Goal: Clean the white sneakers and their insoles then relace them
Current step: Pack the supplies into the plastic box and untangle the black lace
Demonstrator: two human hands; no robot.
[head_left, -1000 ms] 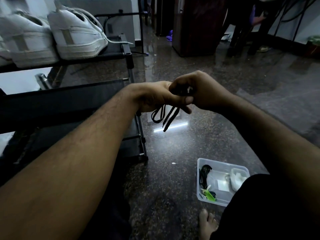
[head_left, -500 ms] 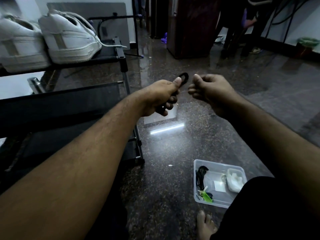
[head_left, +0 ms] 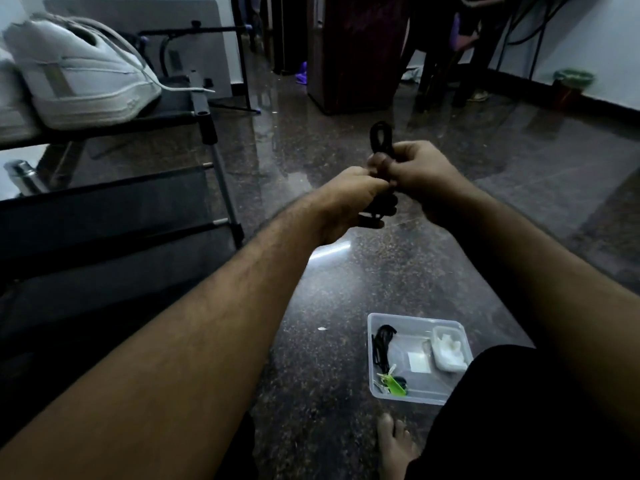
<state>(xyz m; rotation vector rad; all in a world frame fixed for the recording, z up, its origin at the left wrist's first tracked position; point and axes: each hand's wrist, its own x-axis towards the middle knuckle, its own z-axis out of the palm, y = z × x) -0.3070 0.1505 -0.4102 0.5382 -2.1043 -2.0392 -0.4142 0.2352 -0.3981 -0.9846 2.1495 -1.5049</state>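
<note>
Both hands meet out in front over the dark polished floor [head_left: 346, 306], working a black shoelace [head_left: 381, 138]. The right hand [head_left: 420, 174] pinches it with curled fingers so a loop stands up above the thumb, while the left hand [head_left: 349, 199] grips the bundled remainder just below, the two hands touching. A white sneaker [head_left: 83, 81] sits on the top tier of a black shoe rack [head_left: 204, 123] off to the left, its white lace trailing over the edge. Near the person's bare foot [head_left: 394, 445], a clear plastic tray [head_left: 415, 322] on the floor holds another black lace [head_left: 382, 344], a green item and a small white container.
</note>
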